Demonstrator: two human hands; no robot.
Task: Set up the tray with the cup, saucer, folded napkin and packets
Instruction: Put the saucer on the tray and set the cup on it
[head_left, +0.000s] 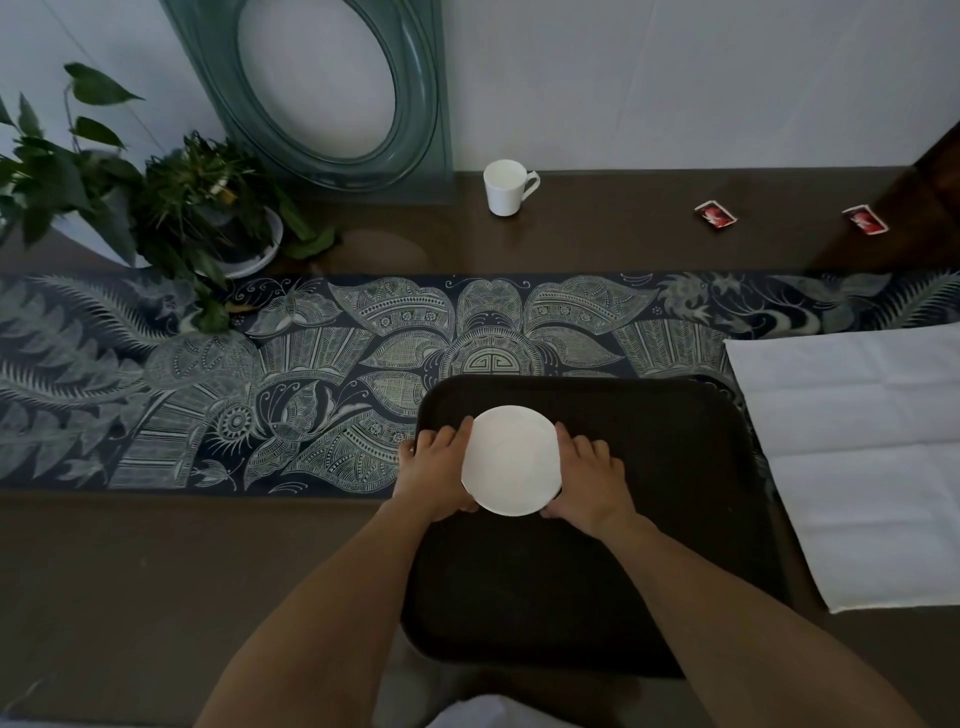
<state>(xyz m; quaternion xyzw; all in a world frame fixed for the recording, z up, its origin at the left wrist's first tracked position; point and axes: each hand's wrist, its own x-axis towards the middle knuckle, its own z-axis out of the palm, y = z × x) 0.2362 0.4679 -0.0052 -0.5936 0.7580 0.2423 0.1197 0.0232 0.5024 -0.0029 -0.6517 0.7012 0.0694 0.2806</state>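
Note:
A white saucer (511, 460) is over the far left part of a dark rectangular tray (649, 519). My left hand (434, 470) grips its left rim and my right hand (589, 480) grips its right rim. Whether the saucer rests on the tray or hovers just above it, I cannot tell. A white cup (506, 187) stands upright at the back of the table, handle to the right. Two red packets (716, 214) (865, 220) lie at the back right. A white napkin (862, 457) lies spread flat right of the tray.
A patterned dark-blue runner (208, 384) crosses the brown table under the tray's far edge. Two potted plants (208, 208) stand at the back left. A teal oval frame (322, 88) leans on the wall behind the cup.

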